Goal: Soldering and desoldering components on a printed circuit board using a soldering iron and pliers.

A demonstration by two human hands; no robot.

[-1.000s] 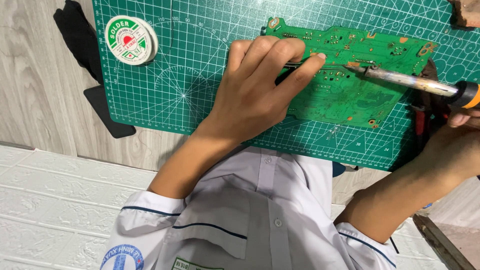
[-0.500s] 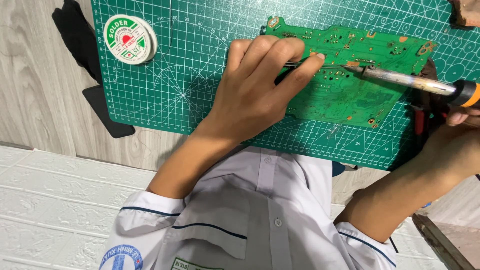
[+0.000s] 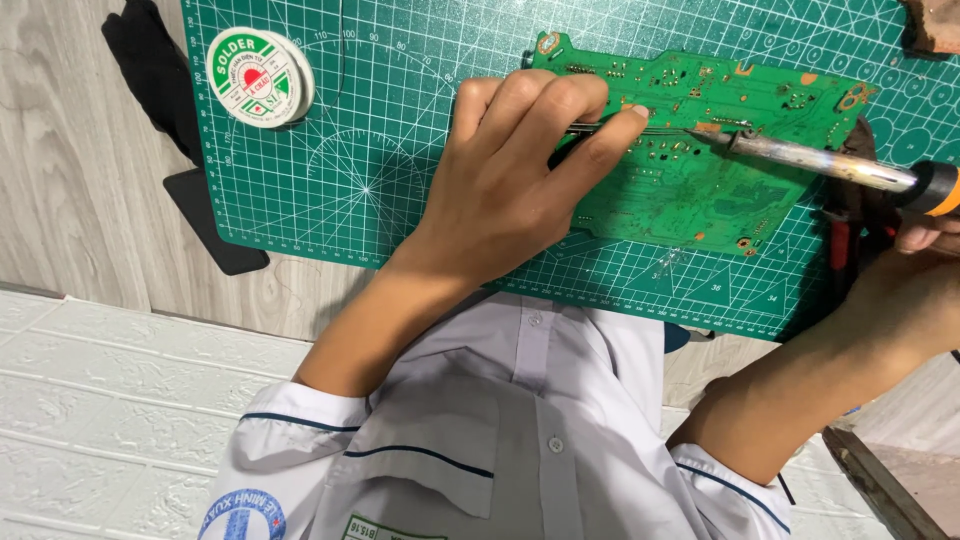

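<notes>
A green circuit board (image 3: 700, 190) lies on a green cutting mat (image 3: 400, 170). My left hand (image 3: 520, 180) rests on the board's left part and pinches a thin solder wire (image 3: 655, 130) that runs right toward the iron's tip. My right hand (image 3: 920, 270), at the right edge, holds a soldering iron (image 3: 820, 160) with an orange and black handle. The iron's metal tip touches the board near its upper middle, where the wire ends.
A round spool of solder (image 3: 258, 77) sits on the mat's upper left. A black flat object (image 3: 215, 235) pokes out under the mat's left edge. Red-handled pliers (image 3: 850, 240) lie by the board's right end. A wooden block (image 3: 935, 25) is at the top right.
</notes>
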